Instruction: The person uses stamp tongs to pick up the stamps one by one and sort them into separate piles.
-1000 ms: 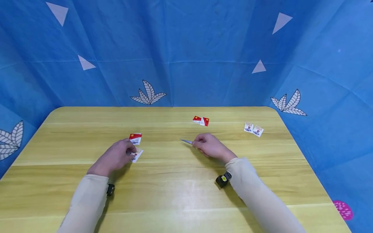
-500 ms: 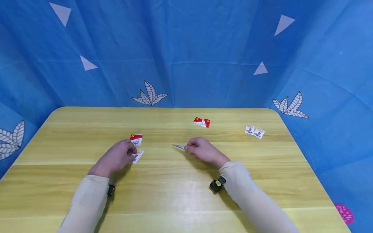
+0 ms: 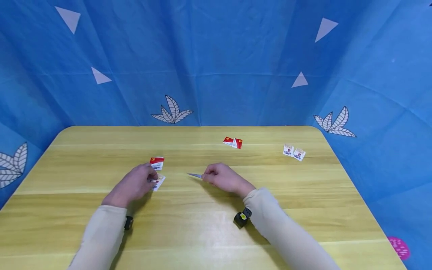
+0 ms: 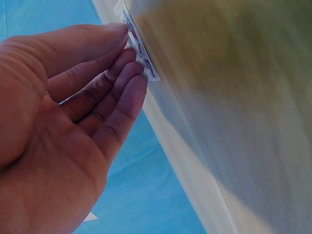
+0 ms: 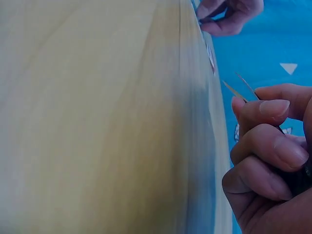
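Note:
In the head view my left hand (image 3: 137,183) is at the left, its fingertips and thumb at a pale printed stamp (image 3: 159,181) on the table. The left wrist view shows these fingers gently bent, their tips right at the stamp's (image 4: 149,73) edge. The hand covers part of that stamp. Just beyond it lies a red-and-white stamp (image 3: 156,163), its lower corner partly covered. My right hand (image 3: 224,178) pinches a pair of tweezers (image 3: 195,175), which point left toward the pale stamp. Their two tips stand slightly apart in the right wrist view, over the tabletop's edge line.
Two red-and-white stamps (image 3: 233,142) lie side by side near the back of the wooden table (image 3: 189,232). Two pale stamps (image 3: 294,152) lie at the right. Behind the table hangs a blue cloth (image 3: 236,60). A black wrist camera (image 3: 241,219) sits under the right wrist.
My right hand has moved left and slightly nearer to me with the tweezers, closing toward the pale stamp. The left hand has stayed in place at that stamp.

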Demonstrator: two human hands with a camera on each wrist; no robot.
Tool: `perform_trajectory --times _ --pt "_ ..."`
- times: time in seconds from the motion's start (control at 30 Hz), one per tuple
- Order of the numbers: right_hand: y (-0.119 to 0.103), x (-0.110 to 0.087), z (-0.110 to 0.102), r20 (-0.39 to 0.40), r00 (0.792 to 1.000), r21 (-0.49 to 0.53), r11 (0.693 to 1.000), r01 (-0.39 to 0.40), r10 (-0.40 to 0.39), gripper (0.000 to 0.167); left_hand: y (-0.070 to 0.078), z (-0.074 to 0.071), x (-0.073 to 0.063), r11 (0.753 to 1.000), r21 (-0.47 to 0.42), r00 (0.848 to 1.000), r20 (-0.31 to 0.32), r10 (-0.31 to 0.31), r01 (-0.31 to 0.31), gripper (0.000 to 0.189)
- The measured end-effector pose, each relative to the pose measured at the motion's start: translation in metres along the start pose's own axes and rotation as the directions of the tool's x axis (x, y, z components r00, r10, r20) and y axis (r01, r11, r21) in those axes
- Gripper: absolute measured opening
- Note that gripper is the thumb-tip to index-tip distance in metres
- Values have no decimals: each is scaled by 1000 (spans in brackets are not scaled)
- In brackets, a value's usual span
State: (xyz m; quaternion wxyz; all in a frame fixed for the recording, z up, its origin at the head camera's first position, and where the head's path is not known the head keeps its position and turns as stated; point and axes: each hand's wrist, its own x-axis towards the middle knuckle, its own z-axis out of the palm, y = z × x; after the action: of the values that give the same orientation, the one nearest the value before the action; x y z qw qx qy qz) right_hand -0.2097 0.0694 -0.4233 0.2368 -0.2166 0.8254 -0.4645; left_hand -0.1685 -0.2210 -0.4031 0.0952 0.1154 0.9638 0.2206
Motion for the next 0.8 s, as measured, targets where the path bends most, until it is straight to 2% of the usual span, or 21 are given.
perform_trajectory --times 0.17,0.37,0.57,0.8 --pt "-6 4 9 -6 1000 -40 999 29 -29 18 1 1 0 1000 8 1000 -9 -4 4 9" --pt "-9 7 17 -8 999 -57 998 38 -39 18 1 0 -1 999 15 999 -32 29 -29 9" --pt "-13 9 22 -7 999 -44 998 39 -39 18 1 -1 0 998 21 998 -42 51 -50 10" --pt "-18 10 34 29 999 2 1000 21 -21 18 1 -1 -3 998 21 997 -37 62 -62 10"
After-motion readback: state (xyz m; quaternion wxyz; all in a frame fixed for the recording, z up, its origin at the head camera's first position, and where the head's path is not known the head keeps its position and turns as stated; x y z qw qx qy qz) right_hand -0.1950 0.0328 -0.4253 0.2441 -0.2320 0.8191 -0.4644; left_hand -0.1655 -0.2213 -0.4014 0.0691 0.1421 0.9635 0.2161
